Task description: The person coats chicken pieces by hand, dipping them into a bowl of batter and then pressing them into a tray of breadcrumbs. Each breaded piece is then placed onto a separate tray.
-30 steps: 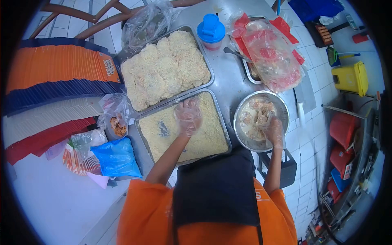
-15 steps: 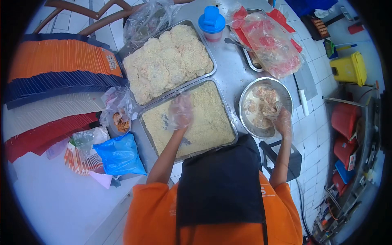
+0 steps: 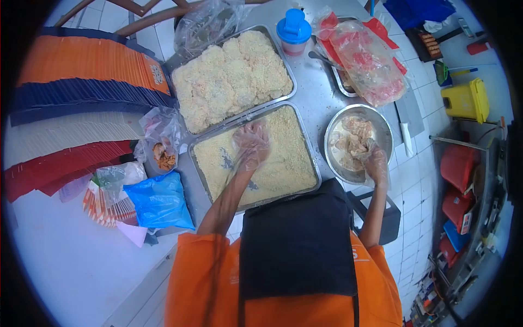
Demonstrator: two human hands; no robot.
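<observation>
Two hands are at work, both in thin clear gloves (image 3: 384, 175). The left hand (image 3: 253, 146) is palm-down over the crumbs (image 3: 286, 158) in the lower tray (image 3: 310, 143), its fingers partly bent; I cannot tell whether it presses on a piece underneath. The right hand (image 3: 377, 164) reaches over the near side of the bowl (image 3: 328, 150), fingers bent at the meat (image 3: 357, 129); whether they grip a piece or only touch it is hidden.

The meat lies in the bowl in a pale liquid (image 3: 347, 157) – wet, and likely soft, limp and slippery, more so through a smooth glove. Each piece looks light enough for one hand. A hold under its thickest part, fingers spread, should serve better than a pinch at an edge, which could slip or tear.

The crumbs look dry and loose, so they should scoop easily in a cupped hand and cling to anything damp. In the upper tray (image 3: 292, 90), the coated pieces (image 3: 231, 82) lie packed close together. Their crust looks rough – better grip, but probably fragile, so a flat hand from below would spare it more than squeezing fingertips.
</observation>
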